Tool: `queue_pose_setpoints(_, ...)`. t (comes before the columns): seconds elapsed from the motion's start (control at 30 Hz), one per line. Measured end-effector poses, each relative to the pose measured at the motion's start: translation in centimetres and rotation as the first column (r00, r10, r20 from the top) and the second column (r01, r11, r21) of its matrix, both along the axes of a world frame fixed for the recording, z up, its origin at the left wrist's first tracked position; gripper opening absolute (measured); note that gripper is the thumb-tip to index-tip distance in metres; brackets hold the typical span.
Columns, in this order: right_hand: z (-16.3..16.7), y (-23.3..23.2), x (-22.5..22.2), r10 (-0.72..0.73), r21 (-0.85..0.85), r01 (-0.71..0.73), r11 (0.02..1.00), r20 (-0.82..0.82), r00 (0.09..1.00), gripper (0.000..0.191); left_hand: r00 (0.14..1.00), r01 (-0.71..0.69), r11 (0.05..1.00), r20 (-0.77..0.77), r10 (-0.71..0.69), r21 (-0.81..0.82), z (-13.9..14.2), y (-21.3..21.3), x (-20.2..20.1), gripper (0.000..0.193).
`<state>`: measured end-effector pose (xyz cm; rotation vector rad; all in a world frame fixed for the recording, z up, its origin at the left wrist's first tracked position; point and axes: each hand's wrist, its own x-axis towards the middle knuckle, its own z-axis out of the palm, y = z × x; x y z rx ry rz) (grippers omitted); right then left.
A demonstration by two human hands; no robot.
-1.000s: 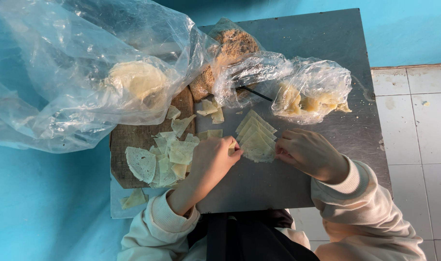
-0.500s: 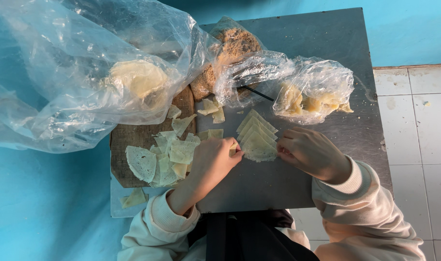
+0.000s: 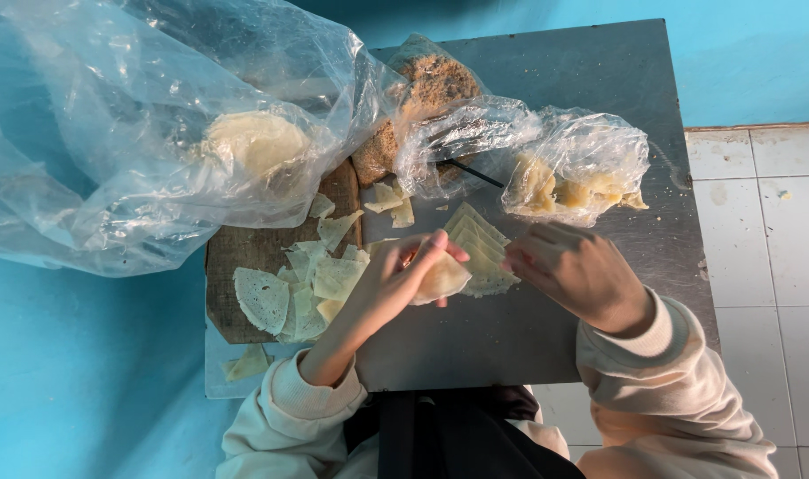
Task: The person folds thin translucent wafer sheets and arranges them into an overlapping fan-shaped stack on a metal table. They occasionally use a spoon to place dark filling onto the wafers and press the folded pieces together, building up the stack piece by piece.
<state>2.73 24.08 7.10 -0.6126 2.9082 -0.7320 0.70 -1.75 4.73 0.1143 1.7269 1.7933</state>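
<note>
Now the left hand [image 3: 395, 279] has lifted one pale, thin triangular wrapper [image 3: 441, 279] off the fanned stack of pale triangular sheets [image 3: 477, 248], where half a second ago both hands lay flat at the stack; a single sheet has been peeled free and is ready to be worked. Its fingers curl loosely about that sheet, thumb on top, not clenched. Left of it, cut pale scraps [image 3: 311, 284] lie on the brown wooden board [image 3: 244, 253] at the left edge of the grey metal table [image 3: 546, 337]. The stack sits mid-table. The right hand [image 3: 577, 270] rests half-closed, fingertips touching the stack's right edge and holding nothing.
</note>
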Motion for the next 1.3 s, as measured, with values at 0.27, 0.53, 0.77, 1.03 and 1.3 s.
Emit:
queue_pose_setpoints(0.27,-0.9,-0.6,1.1,0.077,-0.138,-0.207,0.968,-0.626,0.776,0.029,0.913,-0.148,0.735,0.378,-0.157,0.661,-1.4,1.3,0.2,0.059)
queue_pose_setpoints(0.53,-3.1,-2.9,1.3,0.321,-0.08,-0.458,0.885,-0.607,0.727,0.033,0.853,-0.197,0.697,0.471,-0.224,0.69,-2.2,1.6,0.7,0.062)
queue_pose_setpoints(0.77,-3.9,-3.5,1.5,0.254,-0.201,-0.391,0.898,-0.49,0.834,0.032,0.838,-0.218,0.688,0.494,-0.232,0.692,-2.7,1.9,0.9,0.061)
queue_pose_setpoints(1.03,-3.9,-3.7,1.4,0.209,-0.312,-0.323,0.894,-0.347,0.914,0.032,0.84,-0.218,0.709,0.499,-0.214,0.671,-4.5,1.5,1.1,0.063)
queue_pose_setpoints(1.3,-3.4,-4.1,1.4,0.172,-0.325,-0.296,0.899,-0.359,0.917,0.034,0.801,-0.243,0.776,0.572,-0.178,0.582,-5.1,1.5,1.0,0.067)
